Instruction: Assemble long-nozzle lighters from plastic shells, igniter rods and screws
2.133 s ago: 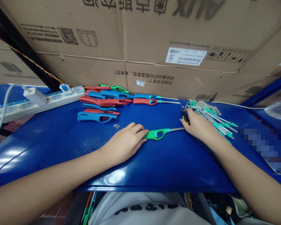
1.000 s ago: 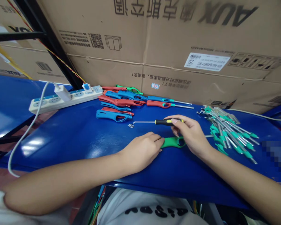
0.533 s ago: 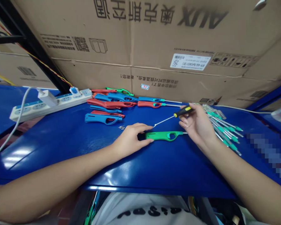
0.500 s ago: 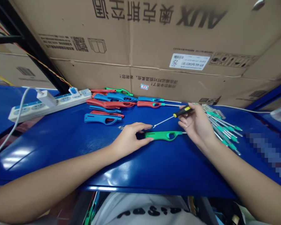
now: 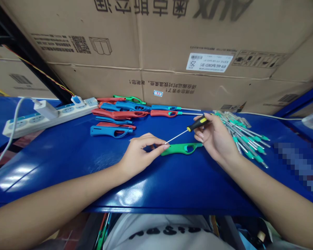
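My right hand (image 5: 216,137) grips a screwdriver (image 5: 176,136) by its black and yellow handle, its thin shaft slanting down to the left. At the screwdriver's tip, the thumb and forefinger of my left hand (image 5: 141,151) are pinched together; whatever is between them is too small to make out. Just under the tip, a green lighter body (image 5: 178,149) with a trigger opening lies on the blue table. Its left end is by my left fingertips, while its right end reaches below my right hand. Small metal pieces (image 5: 130,140) show partly behind my left hand.
Blue lighter bodies (image 5: 108,131) and red ones (image 5: 114,114) lie at the back left. Metal tubes with teal parts (image 5: 246,137) are piled on the right. A white power strip (image 5: 52,118) stands left on the blue table (image 5: 156,187). A large cardboard box (image 5: 156,45) walls off the back.
The screwdriver tip has come down and left to my left fingertips. My left thumb and forefinger have closed together around it. The view has shifted slightly.
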Action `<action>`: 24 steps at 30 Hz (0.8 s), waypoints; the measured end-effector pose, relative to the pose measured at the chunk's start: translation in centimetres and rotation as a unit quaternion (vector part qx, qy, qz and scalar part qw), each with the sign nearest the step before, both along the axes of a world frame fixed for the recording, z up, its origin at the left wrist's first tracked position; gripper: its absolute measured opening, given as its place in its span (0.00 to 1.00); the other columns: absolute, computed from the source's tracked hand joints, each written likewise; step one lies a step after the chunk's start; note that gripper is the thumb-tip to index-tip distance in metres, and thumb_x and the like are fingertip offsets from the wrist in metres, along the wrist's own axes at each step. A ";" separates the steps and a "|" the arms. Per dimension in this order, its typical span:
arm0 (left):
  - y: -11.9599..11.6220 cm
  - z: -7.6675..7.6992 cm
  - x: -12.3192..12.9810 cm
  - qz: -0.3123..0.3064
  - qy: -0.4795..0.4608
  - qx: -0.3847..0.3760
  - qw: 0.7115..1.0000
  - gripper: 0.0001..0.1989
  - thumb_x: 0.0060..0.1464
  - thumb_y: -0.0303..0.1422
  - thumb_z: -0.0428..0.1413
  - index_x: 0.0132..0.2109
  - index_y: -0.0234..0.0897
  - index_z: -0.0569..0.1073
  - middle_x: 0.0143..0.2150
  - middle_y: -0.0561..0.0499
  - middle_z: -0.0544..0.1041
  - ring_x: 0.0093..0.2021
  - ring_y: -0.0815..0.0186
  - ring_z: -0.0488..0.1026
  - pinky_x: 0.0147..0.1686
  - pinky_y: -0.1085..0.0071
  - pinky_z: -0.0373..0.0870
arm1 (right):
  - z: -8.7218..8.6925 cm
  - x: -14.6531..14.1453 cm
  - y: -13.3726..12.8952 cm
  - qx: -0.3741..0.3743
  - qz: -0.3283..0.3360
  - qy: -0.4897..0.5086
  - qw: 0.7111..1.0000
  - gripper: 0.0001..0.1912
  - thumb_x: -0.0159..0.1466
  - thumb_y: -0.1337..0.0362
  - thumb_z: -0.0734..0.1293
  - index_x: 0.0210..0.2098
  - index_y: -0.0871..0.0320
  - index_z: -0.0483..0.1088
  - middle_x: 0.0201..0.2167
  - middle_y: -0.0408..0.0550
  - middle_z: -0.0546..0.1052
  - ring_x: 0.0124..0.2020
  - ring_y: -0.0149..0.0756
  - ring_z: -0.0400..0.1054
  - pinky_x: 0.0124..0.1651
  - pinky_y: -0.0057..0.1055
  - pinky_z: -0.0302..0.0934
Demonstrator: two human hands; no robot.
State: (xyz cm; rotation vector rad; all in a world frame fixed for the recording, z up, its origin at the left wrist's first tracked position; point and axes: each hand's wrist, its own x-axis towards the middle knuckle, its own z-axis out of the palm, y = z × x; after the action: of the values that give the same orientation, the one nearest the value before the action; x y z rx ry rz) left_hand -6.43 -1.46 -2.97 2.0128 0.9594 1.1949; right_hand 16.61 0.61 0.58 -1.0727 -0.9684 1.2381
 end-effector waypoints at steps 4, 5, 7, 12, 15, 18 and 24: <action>0.0 0.0 0.0 -0.002 -0.001 0.001 1.000 0.04 0.59 0.31 0.63 0.37 0.38 0.83 0.33 0.50 0.83 0.34 0.65 0.76 0.37 0.68 0.73 | -0.2 0.2 0.2 0.011 0.010 -0.010 1.000 0.10 0.62 0.54 0.64 0.31 0.54 0.68 0.26 0.41 0.62 0.19 0.28 0.50 0.22 0.31 0.48; 0.0 0.0 0.0 -0.002 -0.002 0.001 1.000 0.04 0.59 0.31 0.63 0.37 0.38 0.83 0.34 0.50 0.83 0.34 0.65 0.76 0.37 0.68 0.74 | -0.3 0.3 0.2 0.015 0.013 -0.012 1.000 0.10 0.62 0.54 0.64 0.31 0.54 0.68 0.26 0.41 0.62 0.19 0.28 0.50 0.22 0.31 0.49; 0.0 -0.1 0.0 -0.002 -0.004 0.003 1.000 0.04 0.59 0.32 0.63 0.38 0.38 0.83 0.34 0.50 0.84 0.34 0.65 0.77 0.37 0.67 0.74 | -0.4 0.4 0.3 0.018 0.017 -0.013 1.000 0.10 0.62 0.54 0.64 0.30 0.53 0.69 0.26 0.42 0.64 0.19 0.28 0.51 0.22 0.32 0.49; -0.1 -0.1 0.0 -0.002 -0.005 0.007 1.000 0.03 0.59 0.31 0.63 0.38 0.38 0.83 0.36 0.49 0.84 0.35 0.64 0.78 0.38 0.67 0.75 | -0.3 0.2 0.3 0.003 0.000 0.021 1.000 0.10 0.62 0.56 0.65 0.29 0.54 0.71 0.26 0.43 0.65 0.19 0.27 0.51 0.21 0.32 0.48; -0.1 -0.1 0.1 -0.005 -0.005 0.011 1.000 0.04 0.59 0.30 0.63 0.39 0.38 0.83 0.36 0.49 0.84 0.35 0.64 0.78 0.38 0.67 0.75 | -0.3 0.2 0.3 -0.002 -0.004 0.037 0.999 0.10 0.61 0.57 0.66 0.28 0.56 0.72 0.26 0.42 0.65 0.19 0.26 0.51 0.21 0.31 0.47; -0.1 0.0 0.1 -0.008 -0.005 0.018 1.000 0.04 0.60 0.30 0.62 0.39 0.38 0.83 0.36 0.49 0.84 0.36 0.64 0.78 0.38 0.67 0.75 | -0.5 0.3 0.4 0.010 0.007 0.015 1.000 0.10 0.60 0.55 0.67 0.29 0.54 0.71 0.26 0.43 0.64 0.19 0.27 0.50 0.21 0.31 0.48; -0.2 0.0 0.1 -0.022 0.000 0.052 0.998 0.04 0.60 0.29 0.62 0.39 0.37 0.83 0.36 0.49 0.84 0.36 0.65 0.77 0.38 0.68 0.75 | -0.6 0.6 0.6 0.020 0.021 -0.016 0.999 0.11 0.62 0.52 0.66 0.29 0.51 0.70 0.25 0.44 0.63 0.19 0.29 0.51 0.21 0.34 0.48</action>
State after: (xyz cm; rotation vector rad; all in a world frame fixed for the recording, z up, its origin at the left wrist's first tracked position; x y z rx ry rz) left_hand -6.36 -1.64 -2.97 2.1041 0.8645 1.2424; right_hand 17.17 1.22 -0.04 -1.0485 -1.0412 1.2344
